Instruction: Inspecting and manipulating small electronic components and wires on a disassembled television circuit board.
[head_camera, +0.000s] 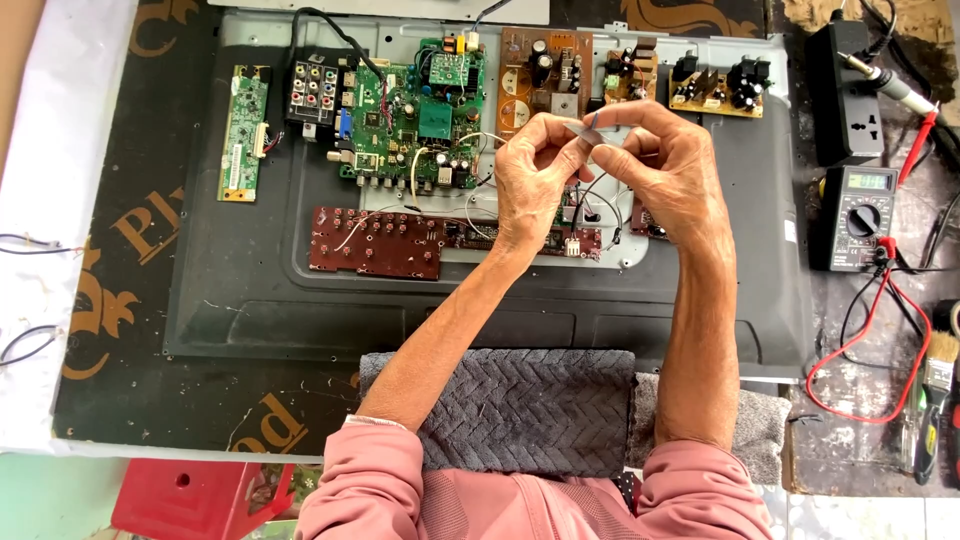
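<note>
My left hand (535, 180) and my right hand (665, 170) meet above the open back of a flat television (250, 280). Between the fingertips of both hands is a thin wire end (590, 124), pinched from each side. More thin wires trail down from the hands to the boards beneath. Left of the hands lies a green main board (410, 120). A dark red button board (375, 243) sits below it. Brown boards (540, 75) with capacitors line the top edge behind my hands.
A narrow green board (243, 132) lies at the left. At the right stand a black power strip (845, 90), a multimeter (860, 215) with red lead (875, 350), and a paintbrush (935, 400). A grey cloth (525, 410) covers my lap; a red stool (190, 495) is lower left.
</note>
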